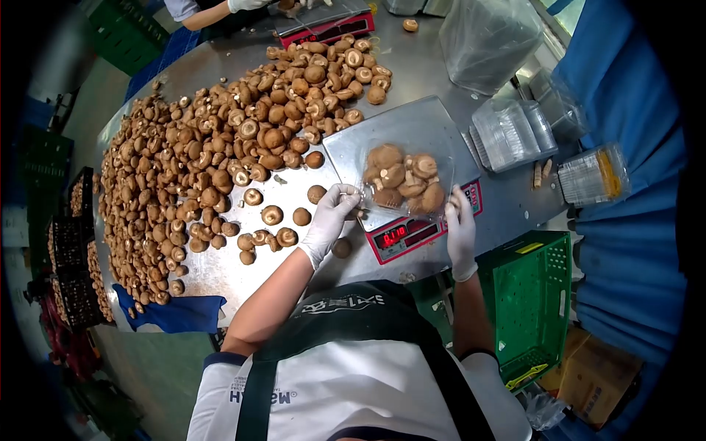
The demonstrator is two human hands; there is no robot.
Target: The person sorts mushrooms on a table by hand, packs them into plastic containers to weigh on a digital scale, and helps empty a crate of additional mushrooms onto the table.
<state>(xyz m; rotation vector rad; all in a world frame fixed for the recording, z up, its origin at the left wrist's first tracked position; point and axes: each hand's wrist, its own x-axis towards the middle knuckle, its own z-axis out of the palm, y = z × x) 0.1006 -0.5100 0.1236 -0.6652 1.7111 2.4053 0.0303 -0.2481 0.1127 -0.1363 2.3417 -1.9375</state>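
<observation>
A clear plastic tray (371, 182) filled with several brown mushrooms (404, 176) is over the metal plate of a red digital scale (412, 234), whose red digits are lit. My left hand (333, 214), in a white glove, grips the tray's left edge, and a small brown mushroom piece shows beside its fingertips. On the opposite side my gloved right hand (461, 234) has its fingers closed on the tray's right edge. Whether the tray rests fully on the plate I cannot tell. A few loose mushrooms (301, 216) lie just left of my left hand.
A large mushroom heap (213, 154) covers the table's left and middle. Stacked clear trays (511, 132) and a bagged stack (489, 44) stand at right. A green crate (526, 309) is below the right edge. Across the table, another person's gloved hand (246, 4) is near a second scale (327, 31).
</observation>
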